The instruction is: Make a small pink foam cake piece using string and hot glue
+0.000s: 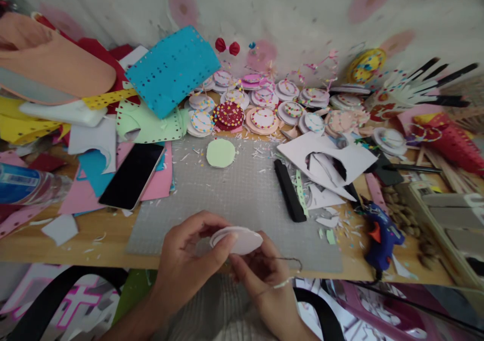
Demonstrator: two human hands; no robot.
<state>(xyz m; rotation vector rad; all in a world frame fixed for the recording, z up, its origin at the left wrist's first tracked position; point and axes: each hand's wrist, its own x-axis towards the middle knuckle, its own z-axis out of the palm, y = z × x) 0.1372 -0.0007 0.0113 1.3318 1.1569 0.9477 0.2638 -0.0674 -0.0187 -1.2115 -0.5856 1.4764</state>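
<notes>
My left hand (200, 250) pinches a stack of white foam discs (245, 240) by its left side, the thumb lying across the top. Under the right side of the discs, my right hand (260, 275) has its fingers curled closed. A thin wire or string (293, 260) comes out of that hand to the right, bends, and loops back toward the wrist. Both hands are over the front edge of a grey cutting mat (234, 195). Beyond them on the mat lies a pale green foam disc (220, 152).
Rows of small beaded foam hats (263, 119) stand at the back. A phone (132, 175) and foam sheets are at left, with a water bottle (30, 182). On the right are a black cutter (289, 190), cut white foam (328, 159) and a blue glue gun (382, 235).
</notes>
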